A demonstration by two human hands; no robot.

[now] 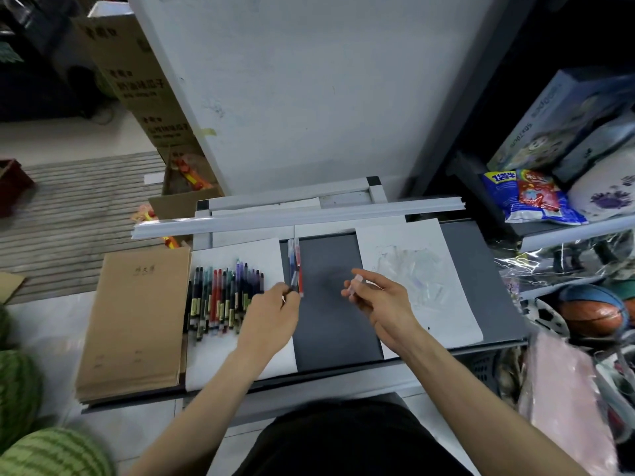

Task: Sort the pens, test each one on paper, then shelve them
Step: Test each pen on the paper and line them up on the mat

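Note:
Several pens [223,297] in dark, red, teal and purple lie side by side on a white sheet [240,255] at the left of the grey shelf board [330,324]. Two more pens, one blue and one red [296,266], lie together on the grey board just right of that sheet. My left hand [271,314] pinches the near end of that pair. My right hand [378,300] holds a small clear pen cap [355,285] between thumb and fingers over the board. A second white sheet [419,276] with faint scribbles lies to the right.
A stack of brown notebooks [137,321] sits left of the pens. A white rail [295,214] crosses the back of the board. Cardboard boxes [137,70] stand at the back left, watermelons [20,400] at the near left, snack bags [529,201] and balls [591,314] at the right.

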